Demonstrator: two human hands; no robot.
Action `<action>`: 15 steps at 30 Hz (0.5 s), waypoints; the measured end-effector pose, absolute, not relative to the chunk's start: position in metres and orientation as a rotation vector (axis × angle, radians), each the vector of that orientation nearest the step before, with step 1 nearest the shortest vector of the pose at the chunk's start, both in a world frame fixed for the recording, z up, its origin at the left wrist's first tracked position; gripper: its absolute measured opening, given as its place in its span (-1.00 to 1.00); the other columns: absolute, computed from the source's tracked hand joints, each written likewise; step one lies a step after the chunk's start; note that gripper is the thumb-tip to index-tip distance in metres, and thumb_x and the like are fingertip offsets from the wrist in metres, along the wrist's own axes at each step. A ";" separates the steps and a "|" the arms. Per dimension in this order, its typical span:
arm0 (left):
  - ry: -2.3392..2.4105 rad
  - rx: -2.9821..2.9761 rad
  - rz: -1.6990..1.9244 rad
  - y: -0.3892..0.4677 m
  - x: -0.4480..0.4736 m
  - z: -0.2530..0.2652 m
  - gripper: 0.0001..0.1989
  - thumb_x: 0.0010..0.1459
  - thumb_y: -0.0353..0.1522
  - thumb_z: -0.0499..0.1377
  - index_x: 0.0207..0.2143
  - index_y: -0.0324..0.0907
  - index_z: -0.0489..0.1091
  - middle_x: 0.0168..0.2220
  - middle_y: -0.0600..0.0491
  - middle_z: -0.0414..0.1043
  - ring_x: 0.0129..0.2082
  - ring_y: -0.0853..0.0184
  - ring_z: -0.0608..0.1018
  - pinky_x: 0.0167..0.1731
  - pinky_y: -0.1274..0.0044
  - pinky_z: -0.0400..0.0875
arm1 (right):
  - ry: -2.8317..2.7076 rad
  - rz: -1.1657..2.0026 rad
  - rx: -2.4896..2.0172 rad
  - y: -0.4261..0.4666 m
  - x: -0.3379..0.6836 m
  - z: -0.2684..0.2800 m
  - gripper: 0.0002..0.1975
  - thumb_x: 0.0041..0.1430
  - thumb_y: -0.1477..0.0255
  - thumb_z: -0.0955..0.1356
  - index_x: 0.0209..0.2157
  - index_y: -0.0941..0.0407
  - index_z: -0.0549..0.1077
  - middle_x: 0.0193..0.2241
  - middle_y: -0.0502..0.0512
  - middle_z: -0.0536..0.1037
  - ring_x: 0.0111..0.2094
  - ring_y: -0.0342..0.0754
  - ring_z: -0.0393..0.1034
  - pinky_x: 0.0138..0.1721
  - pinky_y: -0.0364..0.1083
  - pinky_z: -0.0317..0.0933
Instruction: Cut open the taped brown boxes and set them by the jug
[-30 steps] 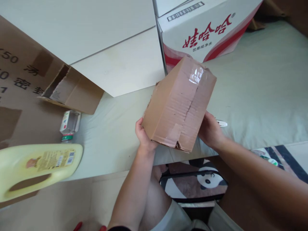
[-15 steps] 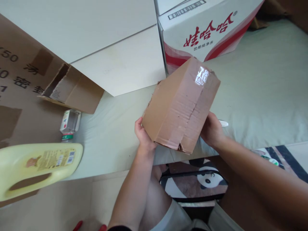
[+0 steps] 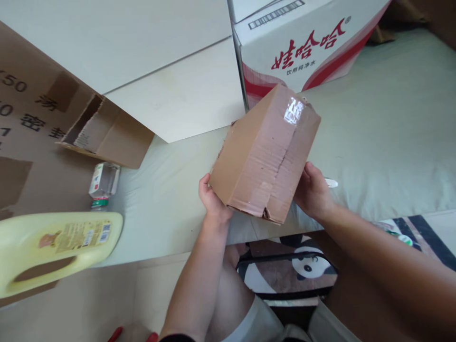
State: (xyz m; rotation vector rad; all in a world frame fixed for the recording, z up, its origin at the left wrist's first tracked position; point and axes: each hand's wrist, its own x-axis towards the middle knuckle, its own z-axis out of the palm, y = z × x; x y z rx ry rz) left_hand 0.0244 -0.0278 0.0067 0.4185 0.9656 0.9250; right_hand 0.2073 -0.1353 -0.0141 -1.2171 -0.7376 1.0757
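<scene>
A brown cardboard box (image 3: 265,152) is held tilted between both hands over the pale green surface. Clear tape shines near its upper end, and the near lower edge is torn. My left hand (image 3: 215,202) grips the box at its lower left corner, thumb on the side and the other fingers hidden beneath. On the right side, my right hand (image 3: 313,190) supports the box with its thumb up along the edge; its other fingers are largely hidden. Just beyond that hand lies a small white object (image 3: 331,183) on the cloth.
A white carton with red lettering (image 3: 302,57) stands behind, beside a white cabinet (image 3: 185,95). At left are a small open cardboard box (image 3: 124,137), a clear plastic bottle (image 3: 104,183) and a yellow jug (image 3: 89,237). A panda-patterned item (image 3: 288,270) lies below the surface's front edge.
The cardboard box has shifted slightly to the left and turned a little. My right hand has moved slightly left with it; my left hand has hardly moved.
</scene>
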 end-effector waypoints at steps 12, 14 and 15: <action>0.973 0.371 0.968 -0.027 0.031 0.008 -0.62 0.10 -0.04 0.11 -0.29 -0.14 0.49 -0.30 -0.05 0.62 -0.12 0.08 0.66 -0.07 0.34 0.51 | -0.630 1.191 -1.114 -0.133 0.203 -0.014 -0.29 0.23 -0.24 0.10 0.18 -0.11 0.34 0.14 0.13 0.57 0.23 0.25 0.42 0.06 0.26 0.40; 0.965 0.404 0.982 -0.027 0.033 0.007 -0.64 0.10 -0.06 0.13 -0.29 -0.15 0.49 -0.26 -0.06 0.63 -0.05 0.07 0.65 -0.04 0.35 0.50 | -0.596 1.193 -1.091 -0.133 0.202 -0.016 -0.30 0.23 -0.22 0.11 0.17 -0.10 0.36 0.15 0.13 0.57 0.26 0.25 0.40 0.10 0.28 0.39; 0.967 0.417 0.992 -0.027 0.033 0.007 -0.65 0.10 -0.08 0.14 -0.29 -0.15 0.50 -0.25 -0.06 0.64 -0.04 0.07 0.65 -0.04 0.35 0.49 | -0.591 1.190 -1.089 -0.132 0.201 -0.017 -0.30 0.24 -0.22 0.11 0.17 -0.10 0.37 0.17 0.13 0.57 0.28 0.25 0.39 0.12 0.29 0.38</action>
